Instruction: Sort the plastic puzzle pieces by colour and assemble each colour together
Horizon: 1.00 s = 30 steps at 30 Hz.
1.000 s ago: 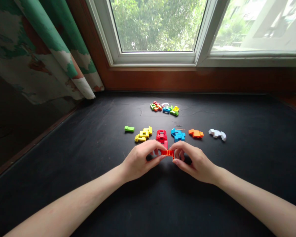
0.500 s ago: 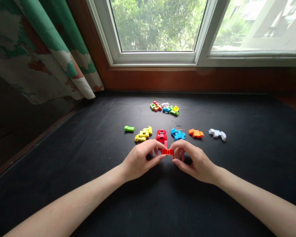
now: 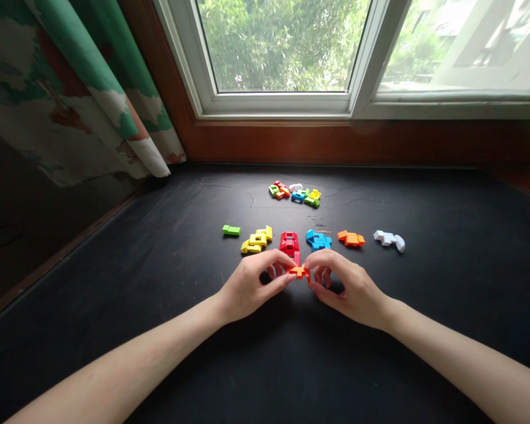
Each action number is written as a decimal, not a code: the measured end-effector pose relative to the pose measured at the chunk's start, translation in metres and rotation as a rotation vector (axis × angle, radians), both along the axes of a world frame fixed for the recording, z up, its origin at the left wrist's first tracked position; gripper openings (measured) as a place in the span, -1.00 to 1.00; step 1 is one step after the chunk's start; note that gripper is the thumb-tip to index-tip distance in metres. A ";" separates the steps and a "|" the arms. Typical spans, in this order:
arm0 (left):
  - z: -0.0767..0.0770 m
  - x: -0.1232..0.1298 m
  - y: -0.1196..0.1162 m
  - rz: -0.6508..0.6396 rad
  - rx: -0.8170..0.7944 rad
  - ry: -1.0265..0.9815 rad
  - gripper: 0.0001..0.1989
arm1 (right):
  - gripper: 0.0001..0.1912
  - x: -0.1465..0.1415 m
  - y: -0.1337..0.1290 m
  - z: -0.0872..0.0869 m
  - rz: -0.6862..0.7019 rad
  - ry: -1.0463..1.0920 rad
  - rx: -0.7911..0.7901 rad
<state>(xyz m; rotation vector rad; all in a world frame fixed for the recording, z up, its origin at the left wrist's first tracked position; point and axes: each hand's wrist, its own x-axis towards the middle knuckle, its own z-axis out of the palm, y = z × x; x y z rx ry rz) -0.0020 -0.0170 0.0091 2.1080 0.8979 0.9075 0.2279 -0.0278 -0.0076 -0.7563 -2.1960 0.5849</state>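
Orange plastic piece (image 3: 299, 272) is held low over the worktop (image 3: 265, 365) between two bare hands, its face now turned into view as a cross-like shape where hollow, rimmed compartments were shown half a second earlier. Its left end is pinched between thumb and fingers of the left hand (image 3: 252, 281); its right end is gripped by the right hand (image 3: 355, 290), thumb and forefinger slightly parted around it. Both ends of the piece are partly covered by fingertips, and whether the worktop is touched by it cannot be told. Just beyond, the near end of a red toy assembly (image 3: 289, 241) is partly hidden by the hands. It is flanked by yellow blocks (image 3: 257, 240) and a green block (image 3: 231, 231) to the left, and by blue blocks (image 3: 319, 240), orange blocks (image 3: 351, 238) and a white piece (image 3: 388, 239) to the right, all left unmoved. Farther off, a multicolored pile (image 3: 298, 196) is seen near the window (image 3: 282, 106), its overlapping parts hard to separate. Both forearms are cut off by the frame.
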 end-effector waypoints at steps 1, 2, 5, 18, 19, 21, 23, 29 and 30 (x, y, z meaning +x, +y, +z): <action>0.000 0.000 0.000 -0.003 -0.016 -0.004 -0.90 | -0.72 0.000 0.000 0.000 0.000 0.004 0.005; -0.001 0.000 0.000 -0.006 -0.029 -0.008 -0.90 | -0.72 -0.001 0.000 -0.001 0.000 0.010 0.011; -0.002 0.000 0.001 -0.009 -0.042 -0.026 -0.89 | -0.74 0.000 0.001 -0.001 -0.003 0.020 0.027; -0.002 -0.003 -0.001 -0.054 0.188 0.005 -0.86 | -0.80 0.006 0.005 0.007 -0.002 -0.052 -0.028; -0.002 -0.003 -0.001 -0.046 0.202 0.009 -0.82 | -0.81 0.010 0.007 0.012 -0.016 -0.051 -0.011; -0.003 -0.004 0.000 -0.034 0.228 0.010 -0.77 | -0.84 0.020 0.014 0.026 -0.095 -0.050 0.020; -0.003 -0.005 0.000 -0.032 0.249 0.015 -0.79 | -0.89 0.035 0.022 0.043 -0.186 -0.099 -0.006; -0.003 -0.005 0.001 -0.067 0.275 0.032 -0.84 | -0.88 0.077 0.037 0.066 -0.295 -0.431 -0.105; -0.003 -0.005 0.001 -0.071 0.278 0.034 -0.85 | -0.88 0.079 0.038 0.065 -0.296 -0.494 -0.118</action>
